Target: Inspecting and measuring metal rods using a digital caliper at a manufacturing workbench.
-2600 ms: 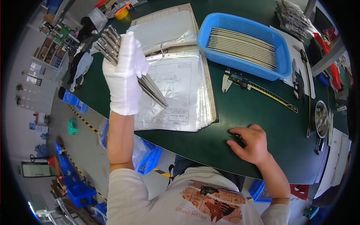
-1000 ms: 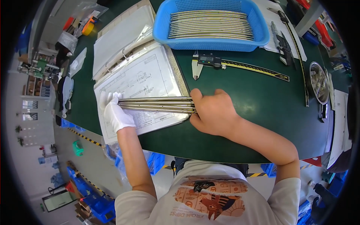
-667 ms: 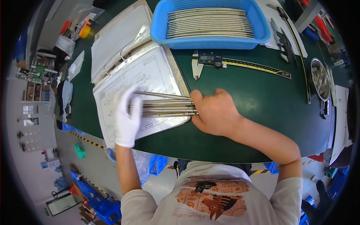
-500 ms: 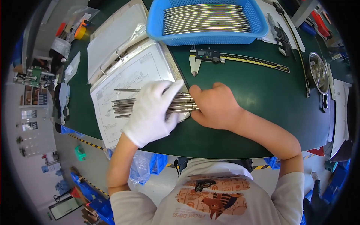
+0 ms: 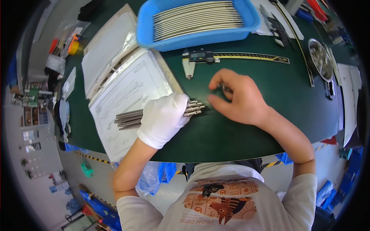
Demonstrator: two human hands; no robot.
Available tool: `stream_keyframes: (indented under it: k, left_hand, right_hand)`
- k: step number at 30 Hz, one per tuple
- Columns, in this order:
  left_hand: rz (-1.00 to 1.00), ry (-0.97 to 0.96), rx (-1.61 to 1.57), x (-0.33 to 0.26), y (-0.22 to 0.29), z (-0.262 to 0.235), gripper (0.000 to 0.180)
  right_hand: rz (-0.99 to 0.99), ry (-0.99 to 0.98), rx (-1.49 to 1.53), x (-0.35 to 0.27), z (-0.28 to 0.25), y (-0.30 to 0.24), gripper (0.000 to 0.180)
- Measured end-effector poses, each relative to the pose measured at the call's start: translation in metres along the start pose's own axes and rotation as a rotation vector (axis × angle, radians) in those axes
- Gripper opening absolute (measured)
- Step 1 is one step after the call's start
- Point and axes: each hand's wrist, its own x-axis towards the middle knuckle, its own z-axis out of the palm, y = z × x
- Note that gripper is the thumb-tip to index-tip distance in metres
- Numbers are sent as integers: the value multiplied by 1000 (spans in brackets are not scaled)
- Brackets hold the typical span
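My left hand (image 5: 163,117), in a white glove, is closed around a bundle of thin metal rods (image 5: 129,118). The bundle lies roughly crosswise over the open binder, its right ends (image 5: 195,107) poking out past my fist at slightly uneven lengths. Just right of those ends, apart from them, is my bare right hand (image 5: 243,101). Its thumb and forefinger are parted, while the other fingers curl around a small metallic thing (image 5: 225,88) that is mostly hidden and too small to name.
Beyond my hands lies a digital caliper (image 5: 250,56). Behind it stands a blue plastic basket (image 5: 200,43) holding a row of similar rods. The ring binder (image 5: 111,102) shows drawings. Another caliper (image 5: 279,32) and a metal bowl (image 5: 320,59) of small parts are at right.
My right hand has come off the rod ends and moved right, its fingers loosening. My left hand has shifted slightly right and closed around the bundle, which now sits more tightly together.
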Motion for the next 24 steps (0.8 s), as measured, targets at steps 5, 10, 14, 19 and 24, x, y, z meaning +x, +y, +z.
stream_keyframes:
  k: [5,10,14,19,24]
  left_hand:
    - [10,38,-17,8,13,5,28]
    - [63,148,-9,6,21,15,25]
    - [52,159,14,4,22,20,24]
    - [41,129,17,-1,22,24,21]
    - [-4,96,49,5,26,18,25]
  right_hand:
    - [292,301,1043,19,35,14,18]
    - [250,342,1178,31,74,-1,17]
    - [161,312,836,25,63,5,15]
    - [-80,163,-1,-14,9,27,15]
    - [-327,247,-69,-28,2,40,13]
